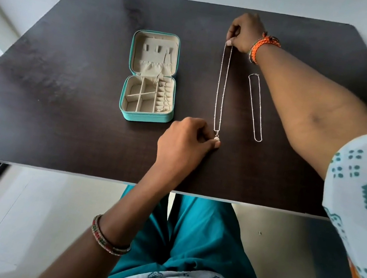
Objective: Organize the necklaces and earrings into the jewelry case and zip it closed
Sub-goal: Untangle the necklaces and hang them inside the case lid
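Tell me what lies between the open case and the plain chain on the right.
In the head view, the pendant necklace lies stretched between the case and the plain chain, held at both ends by the hands.

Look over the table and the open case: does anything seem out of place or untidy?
One thing: inside the jewelry case, a thin chain trails from the lid pocket across the hinge into the base, not tucked in. It could catch when zipped. The other necklaces lie straight on the table.
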{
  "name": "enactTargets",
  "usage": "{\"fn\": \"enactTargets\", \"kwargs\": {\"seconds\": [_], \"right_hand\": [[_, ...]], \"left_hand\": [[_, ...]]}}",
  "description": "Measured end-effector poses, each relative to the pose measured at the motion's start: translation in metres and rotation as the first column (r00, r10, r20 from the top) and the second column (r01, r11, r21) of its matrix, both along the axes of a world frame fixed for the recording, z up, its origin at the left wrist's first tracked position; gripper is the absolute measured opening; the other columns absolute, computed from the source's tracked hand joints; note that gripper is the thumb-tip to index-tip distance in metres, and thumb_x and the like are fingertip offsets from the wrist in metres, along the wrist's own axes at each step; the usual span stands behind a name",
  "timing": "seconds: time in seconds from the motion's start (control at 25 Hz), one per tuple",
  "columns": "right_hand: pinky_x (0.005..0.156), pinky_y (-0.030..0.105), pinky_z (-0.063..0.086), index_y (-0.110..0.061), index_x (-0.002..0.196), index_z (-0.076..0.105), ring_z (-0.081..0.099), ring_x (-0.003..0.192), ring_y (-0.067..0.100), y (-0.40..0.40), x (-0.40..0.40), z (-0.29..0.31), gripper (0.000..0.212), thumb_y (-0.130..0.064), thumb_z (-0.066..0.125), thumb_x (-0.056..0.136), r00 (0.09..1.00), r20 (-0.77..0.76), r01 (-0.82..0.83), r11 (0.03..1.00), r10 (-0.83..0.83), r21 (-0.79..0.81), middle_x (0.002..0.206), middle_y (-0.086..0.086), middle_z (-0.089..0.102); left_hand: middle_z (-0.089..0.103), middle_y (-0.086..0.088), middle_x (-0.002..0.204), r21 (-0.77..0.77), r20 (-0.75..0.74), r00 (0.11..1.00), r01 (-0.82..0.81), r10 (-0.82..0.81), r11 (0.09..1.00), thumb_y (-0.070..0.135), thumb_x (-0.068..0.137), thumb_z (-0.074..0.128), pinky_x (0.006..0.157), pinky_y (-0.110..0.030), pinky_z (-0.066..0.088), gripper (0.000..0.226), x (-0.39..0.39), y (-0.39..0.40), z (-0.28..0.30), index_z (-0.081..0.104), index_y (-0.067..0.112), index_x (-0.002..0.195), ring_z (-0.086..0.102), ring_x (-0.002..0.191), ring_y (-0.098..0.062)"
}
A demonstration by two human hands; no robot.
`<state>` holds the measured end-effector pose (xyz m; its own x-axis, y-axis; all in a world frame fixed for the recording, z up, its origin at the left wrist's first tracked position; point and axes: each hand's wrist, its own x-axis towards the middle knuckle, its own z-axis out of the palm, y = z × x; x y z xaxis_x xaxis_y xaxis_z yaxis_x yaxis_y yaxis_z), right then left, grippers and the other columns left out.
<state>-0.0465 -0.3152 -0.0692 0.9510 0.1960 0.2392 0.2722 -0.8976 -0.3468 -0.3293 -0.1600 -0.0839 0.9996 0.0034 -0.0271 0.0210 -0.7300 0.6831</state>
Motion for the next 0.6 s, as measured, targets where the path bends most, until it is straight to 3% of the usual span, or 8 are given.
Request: {"fn": "enactTargets", "kwargs": {"seconds": [0.08,0.16,0.24,0.36,0.44,0.6], "right_hand": [[0.079,0.026,0.051,-0.011,0.085,0.073,0.061,0.081,0.011,-0.003,-0.001,-0.003,0.010,-0.012,0.076,0.075,1.000,0.004,0.004,0.999,-0.004,0.035,0.094,0.006,0.073],[0.077,0.025,0.049,-0.014,0.084,0.072,0.064,0.083,0.014,-0.003,-0.002,-0.008,0.009,-0.014,0.075,0.076,0.999,0.029,0.025,0.998,-0.026,0.055,0.092,0.003,0.073],[0.075,0.023,0.047,-0.016,0.084,0.072,0.066,0.087,0.015,-0.002,-0.002,-0.011,0.008,-0.016,0.074,0.076,0.998,0.048,0.041,0.997,-0.045,0.072,0.092,0.001,0.073],[0.082,0.028,0.051,-0.017,0.085,0.074,0.066,0.090,0.016,-0.006,0.001,-0.014,0.008,-0.019,0.074,0.077,0.999,0.028,0.043,0.995,-0.046,0.089,0.093,0.000,0.074],[0.085,0.030,0.052,-0.018,0.086,0.075,0.066,0.091,0.016,-0.010,0.003,-0.015,0.009,-0.021,0.073,0.078,0.999,0.015,0.041,0.992,-0.043,0.119,0.094,0.000,0.074],[0.081,0.026,0.053,-0.018,0.087,0.075,0.066,0.087,0.012,-0.010,0.006,-0.016,0.010,-0.018,0.075,0.077,0.999,0.024,0.025,0.989,-0.029,0.146,0.092,-0.001,0.074]], "left_hand": [[0.057,0.006,0.064,-0.066,0.029,0.999,0.036,-0.034,0.997,0.035,0.083,0.068,0.053,-0.027,0.036,0.019,0.000,0.005,-0.004,0.063,0.018,0.074,0.049,0.060,-0.008],[0.061,0.004,0.073,-0.134,0.148,0.988,0.052,-0.032,0.990,0.022,0.088,0.062,0.063,-0.028,0.040,0.011,-0.003,0.009,-0.012,0.063,0.014,0.081,0.052,0.067,-0.011],[0.062,0.005,0.093,-0.045,0.295,0.953,0.087,-0.070,0.995,0.020,0.090,0.058,0.078,-0.029,0.040,0.009,-0.009,0.008,-0.019,0.064,0.018,0.096,0.053,0.089,-0.014],[0.053,0.009,0.123,0.165,0.334,0.922,0.149,-0.197,0.975,0.032,0.091,0.054,0.089,-0.031,0.028,0.027,-0.014,0.005,-0.030,0.062,0.030,0.117,0.036,0.117,-0.018],[0.051,0.008,0.128,0.214,0.346,0.912,0.152,-0.220,0.965,0.034,0.090,0.055,0.090,-0.032,0.025,0.027,-0.015,0.006,-0.032,0.064,0.033,0.116,0.031,0.118,-0.019],[0.052,0.011,0.120,0.135,0.307,0.929,0.173,-0.207,0.976,0.034,0.089,0.056,0.089,-0.027,0.023,0.028,-0.013,0.009,-0.031,0.067,0.033,0.114,0.031,0.111,-0.014]]}}
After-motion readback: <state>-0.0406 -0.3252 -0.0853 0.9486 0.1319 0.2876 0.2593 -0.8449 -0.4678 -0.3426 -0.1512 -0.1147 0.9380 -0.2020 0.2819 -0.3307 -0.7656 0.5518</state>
